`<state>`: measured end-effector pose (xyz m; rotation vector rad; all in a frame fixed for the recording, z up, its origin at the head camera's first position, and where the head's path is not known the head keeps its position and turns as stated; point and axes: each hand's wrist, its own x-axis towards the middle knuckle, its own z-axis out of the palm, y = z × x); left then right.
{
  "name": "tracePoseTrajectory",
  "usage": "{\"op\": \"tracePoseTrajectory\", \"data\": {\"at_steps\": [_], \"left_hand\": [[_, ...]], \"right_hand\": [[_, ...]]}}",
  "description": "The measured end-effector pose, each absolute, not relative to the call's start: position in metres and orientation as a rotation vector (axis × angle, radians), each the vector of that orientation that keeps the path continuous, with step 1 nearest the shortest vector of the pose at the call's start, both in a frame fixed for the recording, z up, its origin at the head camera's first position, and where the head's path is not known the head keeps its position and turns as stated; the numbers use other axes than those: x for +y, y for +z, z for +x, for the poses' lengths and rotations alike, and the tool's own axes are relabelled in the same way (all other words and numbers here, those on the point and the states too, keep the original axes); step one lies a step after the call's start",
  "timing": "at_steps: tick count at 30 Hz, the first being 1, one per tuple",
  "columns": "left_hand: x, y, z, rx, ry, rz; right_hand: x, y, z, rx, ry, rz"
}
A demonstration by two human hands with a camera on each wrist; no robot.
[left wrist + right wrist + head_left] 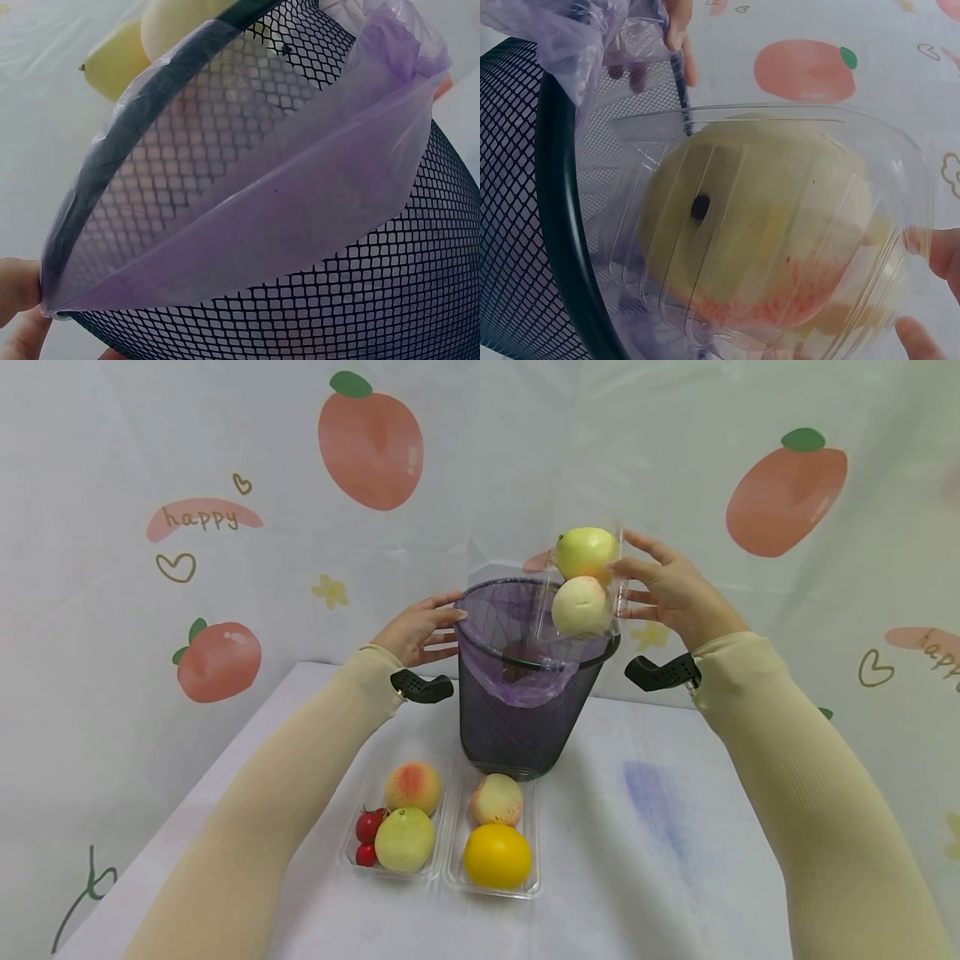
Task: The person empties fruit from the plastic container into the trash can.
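My left hand (418,631) holds the rim of a dark mesh wastebasket (498,722) at its left side, thumb near the top edge. A thin purple bag (315,202) lines the basket and folds over its rim. On the other side my right hand (675,593) grips a clear plastic tray (765,116) by its edge, tilted up over the right part of the basket's mouth. Inside the tray are a pale peach (581,607) with a reddish blush and a yellow-green fruit (587,550). Part of the basket's inside is hidden behind the tray.
Two clear trays stand on the white table (600,877) before the basket. The left one holds an orange-red peach (413,787), a green fruit (405,841) and small red fruits (367,827). In the right one are a pale peach (497,800) and a yellow fruit (497,857). A printed curtain (525,443) hangs behind.
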<state>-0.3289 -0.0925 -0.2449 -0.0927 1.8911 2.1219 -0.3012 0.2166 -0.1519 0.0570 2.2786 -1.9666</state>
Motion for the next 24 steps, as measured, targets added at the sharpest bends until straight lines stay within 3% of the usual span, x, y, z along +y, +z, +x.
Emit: {"op": "tracePoseTrajectory", "data": {"at_steps": [24], "left_hand": [[-0.0924, -0.2440, -0.3288, 1.889, 2.121, -0.119]], "right_hand": [[0.2099, -0.1456, -0.3020, 2.397, -1.880, 0.039]]}}
